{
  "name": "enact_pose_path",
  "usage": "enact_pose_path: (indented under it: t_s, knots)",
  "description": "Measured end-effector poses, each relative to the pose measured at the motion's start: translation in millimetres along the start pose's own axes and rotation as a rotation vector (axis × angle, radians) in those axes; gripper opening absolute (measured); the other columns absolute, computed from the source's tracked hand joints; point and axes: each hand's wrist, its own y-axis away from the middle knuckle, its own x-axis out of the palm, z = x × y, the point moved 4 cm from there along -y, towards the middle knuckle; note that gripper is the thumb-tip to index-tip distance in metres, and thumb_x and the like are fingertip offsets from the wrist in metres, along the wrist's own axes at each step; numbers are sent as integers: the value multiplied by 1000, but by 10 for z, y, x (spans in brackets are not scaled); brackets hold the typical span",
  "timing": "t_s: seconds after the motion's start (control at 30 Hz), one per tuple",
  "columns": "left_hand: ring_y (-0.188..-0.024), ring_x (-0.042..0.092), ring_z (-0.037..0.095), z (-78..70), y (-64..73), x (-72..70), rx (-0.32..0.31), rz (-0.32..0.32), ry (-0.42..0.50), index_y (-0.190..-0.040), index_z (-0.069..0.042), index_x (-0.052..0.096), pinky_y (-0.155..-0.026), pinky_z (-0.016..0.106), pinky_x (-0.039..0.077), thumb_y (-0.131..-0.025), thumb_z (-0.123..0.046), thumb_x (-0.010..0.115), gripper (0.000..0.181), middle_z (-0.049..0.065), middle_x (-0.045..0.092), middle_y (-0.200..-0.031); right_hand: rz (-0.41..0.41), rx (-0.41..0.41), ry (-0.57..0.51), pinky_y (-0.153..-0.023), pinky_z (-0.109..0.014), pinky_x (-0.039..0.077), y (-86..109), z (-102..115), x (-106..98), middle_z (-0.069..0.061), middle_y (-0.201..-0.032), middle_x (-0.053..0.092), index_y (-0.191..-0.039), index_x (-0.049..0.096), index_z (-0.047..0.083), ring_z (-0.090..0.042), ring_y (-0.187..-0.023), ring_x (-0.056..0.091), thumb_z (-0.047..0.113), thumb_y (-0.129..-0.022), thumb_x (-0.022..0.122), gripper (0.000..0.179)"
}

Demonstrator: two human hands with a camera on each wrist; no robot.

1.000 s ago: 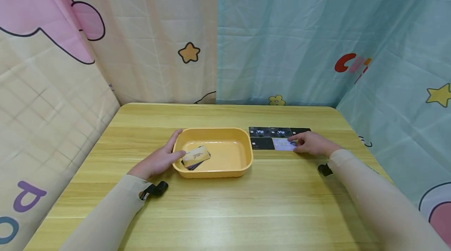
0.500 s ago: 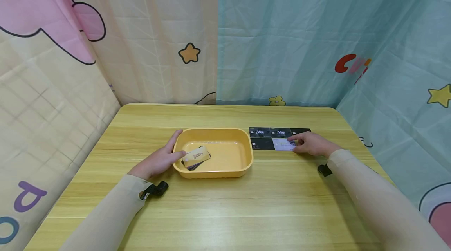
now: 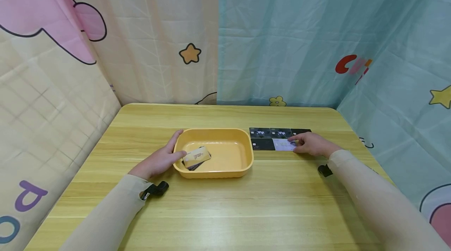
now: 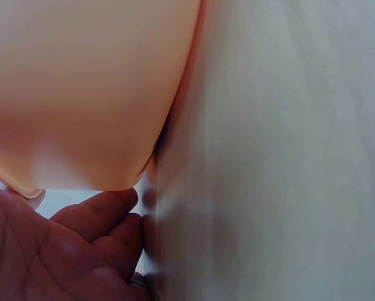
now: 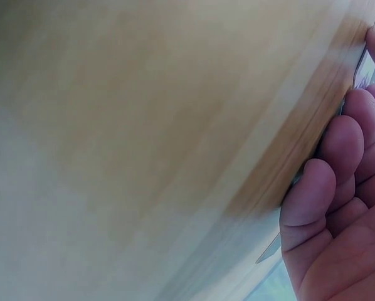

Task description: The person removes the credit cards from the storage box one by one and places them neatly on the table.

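Note:
In the head view my left hand (image 3: 160,160) grips the left end of a yellow plastic tray (image 3: 229,173), its thumb over the rim. The left wrist view shows its fingers (image 4: 96,216) against the tray's outer wall (image 4: 81,125). A gold card (image 3: 196,157) lies inside the tray on top of darker cards. To the right, my right hand (image 3: 311,144) holds a pale purple card (image 3: 282,145) by its edges, flat on the table. In the right wrist view its fingers (image 5: 310,194) are curled close to the wood. They hide the card's right end.
Behind the purple card is a row of black cards: one VIP card (image 3: 260,132), another VIP card (image 3: 280,133) and a partly covered card (image 3: 299,130). A plain black card (image 3: 262,144) adjoins its left side. The wooden table (image 3: 225,212) meets fabric curtains (image 3: 275,39) behind.

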Motion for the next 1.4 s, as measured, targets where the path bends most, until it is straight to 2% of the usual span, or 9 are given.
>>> enact_pose_path:
  t_s: [0.23,0.47,0.73,1.13,1.4]
  knots:
    - [-161,13,47,6,15,3,-10,-8,6,-168,-40,-8,-127,70,13,-109,-45,50,84,15,4,-178,-10,-7,-3,-64,-32,38,8,-15,-15,-4,-87,56,-148,61,10,-19,-75,50,29,-96,77,58]
    - [-161,14,47,21,4,18,-10,-7,4,-169,-38,-8,-126,70,14,-109,-45,50,84,16,6,-178,-48,-35,-45,-56,-29,39,22,81,-95,-2,-73,56,-151,57,6,-17,-61,47,27,-97,74,60]
    - [-161,15,47,28,-7,22,-28,1,25,-169,-36,-8,-127,69,14,-108,-43,52,86,17,8,-177,-81,-88,-24,-58,-32,38,3,413,-225,-2,-72,51,-153,54,5,-18,-61,43,28,-98,74,62]
    - [-160,16,48,29,7,15,-29,-5,15,-169,-36,-7,-126,70,15,-108,-45,51,85,19,10,-177,-72,-186,-14,-66,-35,50,-116,992,-315,-5,-88,64,-156,51,12,-20,-73,57,31,-100,73,63]
    - [-161,16,47,9,6,17,-36,-11,10,-169,-36,-7,-126,71,15,-108,-45,52,85,17,10,-177,-63,-261,-14,-67,-33,49,-179,1388,-308,-2,-90,63,-156,51,17,-18,-76,56,35,-98,75,65]
